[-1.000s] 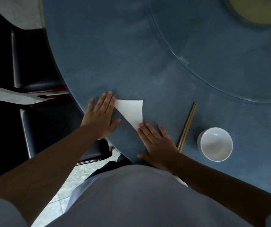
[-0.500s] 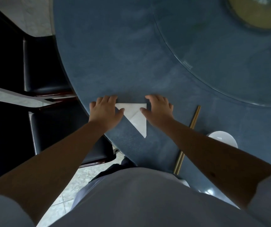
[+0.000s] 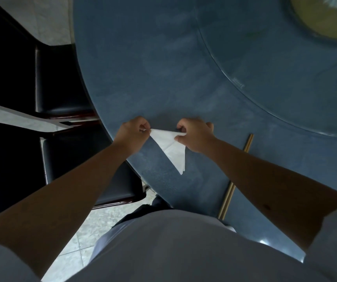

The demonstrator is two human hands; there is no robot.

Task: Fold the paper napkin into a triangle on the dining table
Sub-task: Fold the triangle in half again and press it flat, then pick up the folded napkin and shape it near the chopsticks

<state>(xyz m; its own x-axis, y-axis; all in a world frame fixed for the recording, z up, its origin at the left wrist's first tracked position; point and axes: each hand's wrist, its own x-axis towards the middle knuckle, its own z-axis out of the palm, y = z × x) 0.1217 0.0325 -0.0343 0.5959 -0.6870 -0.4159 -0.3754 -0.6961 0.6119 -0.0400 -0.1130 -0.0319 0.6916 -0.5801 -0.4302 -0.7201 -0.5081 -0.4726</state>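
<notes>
The white paper napkin (image 3: pixel 171 147), folded into a triangle, lies near the edge of the round blue-grey dining table (image 3: pixel 143 58), its long point toward the person. The left hand (image 3: pixel 132 133) pinches the napkin's left corner between thumb and curled fingers. The right hand (image 3: pixel 194 135) pinches the right corner in the same way, so the far edge runs between the two hands. Whether that edge is raised off the table or flat on it cannot be told.

To the right of the napkin, a pair of slim golden-brown chopsticks (image 3: pixel 229 195) lies on the table, partly hidden under the right forearm. On the far right of the table sits a round clear glass turntable (image 3: pixel 285 98), and at its top corner a round yellowish dish (image 3: pixel 326 21) shows only in part; what it holds is too blurred to tell. Left of the table stand two black padded chairs (image 3: pixel 61 82) on a pale tiled floor (image 3: pixel 47 19).
</notes>
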